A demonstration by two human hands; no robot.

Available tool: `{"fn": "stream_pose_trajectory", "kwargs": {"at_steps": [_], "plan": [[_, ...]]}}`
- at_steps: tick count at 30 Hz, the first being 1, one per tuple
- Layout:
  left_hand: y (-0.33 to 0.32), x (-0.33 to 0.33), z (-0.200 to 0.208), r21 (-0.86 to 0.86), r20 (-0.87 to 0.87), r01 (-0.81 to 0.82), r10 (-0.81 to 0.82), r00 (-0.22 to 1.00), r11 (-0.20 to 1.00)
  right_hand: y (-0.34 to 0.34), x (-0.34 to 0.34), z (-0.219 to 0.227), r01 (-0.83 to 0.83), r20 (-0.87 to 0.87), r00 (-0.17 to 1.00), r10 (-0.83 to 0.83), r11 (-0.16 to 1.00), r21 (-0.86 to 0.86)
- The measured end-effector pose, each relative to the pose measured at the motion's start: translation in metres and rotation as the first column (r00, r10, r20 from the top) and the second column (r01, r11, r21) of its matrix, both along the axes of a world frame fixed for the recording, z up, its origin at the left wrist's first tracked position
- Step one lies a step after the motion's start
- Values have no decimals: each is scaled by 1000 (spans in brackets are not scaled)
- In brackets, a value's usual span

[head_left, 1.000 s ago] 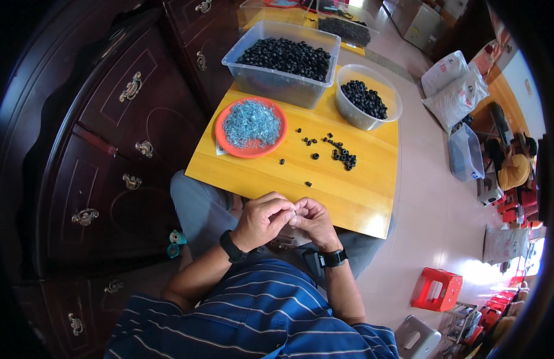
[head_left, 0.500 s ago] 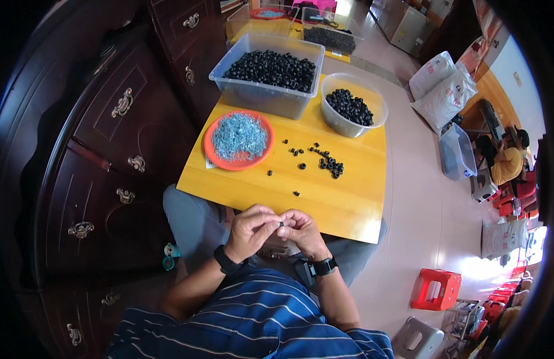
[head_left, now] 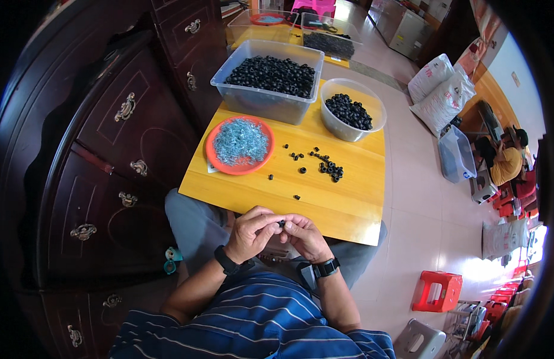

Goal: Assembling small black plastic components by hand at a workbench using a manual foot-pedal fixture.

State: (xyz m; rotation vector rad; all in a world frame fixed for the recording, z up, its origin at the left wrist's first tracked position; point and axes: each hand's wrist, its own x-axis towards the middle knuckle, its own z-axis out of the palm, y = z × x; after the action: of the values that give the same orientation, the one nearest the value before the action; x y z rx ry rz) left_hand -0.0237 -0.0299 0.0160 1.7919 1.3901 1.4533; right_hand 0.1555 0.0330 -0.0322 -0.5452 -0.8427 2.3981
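Between the fingertips of my left hand and my right hand is a small black ring-like part, pinched by both just off the table's near edge. My fingers hide much of it. On the yellow table beyond, several similar loose black parts lie scattered, one close to my hands. A round orange-red plate at the left bears a pile of thin, silvery-blue small pieces, too fine to make out.
At the table's far side stand a large clear bin and a round clear tub, both holding black parts. Dark drawers rise at the left. A red stool and white sacks are at the right; a person in yellow sits farther off.
My hands remain together on the small black part, with slight finger movement; a little more of the part shows now. The whole view has shifted slightly.
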Motion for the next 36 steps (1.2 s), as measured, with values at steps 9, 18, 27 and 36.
{"fn": "stream_pose_trajectory", "kwargs": {"at_steps": [9, 18, 27, 36], "plan": [[4, 2, 0, 15, -173, -14, 17, 985, 1000, 2, -2, -8, 8, -43, 999, -12, 996, -85], [53, -11, 6, -203, -121, 14, -40, 992, 979, 13, 18, -3, 86, -79, 992, -94, 992, -95], [99, 13, -22, -158, -535, 72, -147, 832, 985, 24, 35, -1, 304, -113, 944, -310, 950, -65], [105, 22, -21, -203, -569, 97, -198, 798, 974, 31, 46, -3, 351, -95, 929, -358, 933, -84]]}}
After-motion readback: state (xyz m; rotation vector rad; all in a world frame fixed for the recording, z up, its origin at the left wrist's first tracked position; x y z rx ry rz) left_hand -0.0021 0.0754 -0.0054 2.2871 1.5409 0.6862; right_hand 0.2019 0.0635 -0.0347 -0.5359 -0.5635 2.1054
